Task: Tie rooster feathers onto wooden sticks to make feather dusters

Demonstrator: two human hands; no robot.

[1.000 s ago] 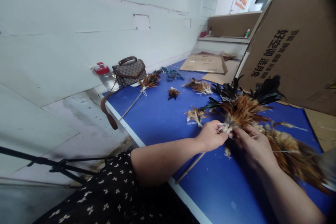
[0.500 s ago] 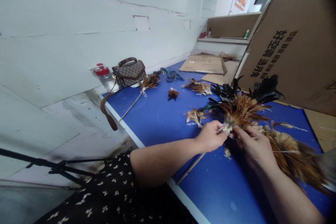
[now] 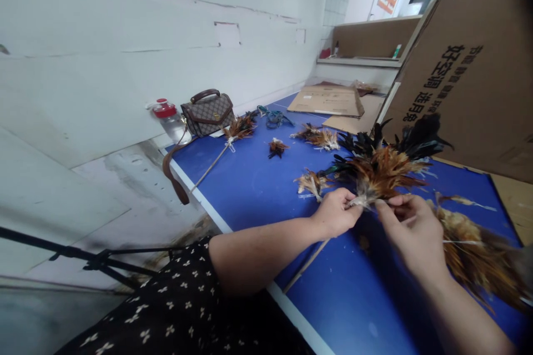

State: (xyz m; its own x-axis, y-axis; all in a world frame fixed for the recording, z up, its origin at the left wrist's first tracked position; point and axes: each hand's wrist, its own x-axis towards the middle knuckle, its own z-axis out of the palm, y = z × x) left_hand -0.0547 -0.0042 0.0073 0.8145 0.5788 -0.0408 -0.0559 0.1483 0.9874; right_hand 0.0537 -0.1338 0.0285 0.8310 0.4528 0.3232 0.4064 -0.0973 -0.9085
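My left hand (image 3: 338,213) is closed around the neck of a feather duster (image 3: 381,172), where pale quills meet a thin stick (image 3: 307,264). The stick slants down past my wrist to the table's near edge. Brown feathers fan out from the neck, with long black ones behind them. At the right side of the neck is my right hand (image 3: 418,233), thumb and fingers curled in a pinch. Whatever it pinches is too small to make out. A small feather bunch (image 3: 312,183) lies just left of the duster.
More brown feathers (image 3: 474,244) lie at the right of the blue table (image 3: 233,177). Farther back are feather bunches (image 3: 318,137), another feather duster (image 3: 240,126), a handbag (image 3: 210,115) and a bottle (image 3: 170,119). A large cardboard sheet (image 3: 474,83) stands at the right.
My right hand has pulled slightly back and to the right from the duster's neck, its fingers more curled. The left hand keeps its grip. The view has shifted a little.
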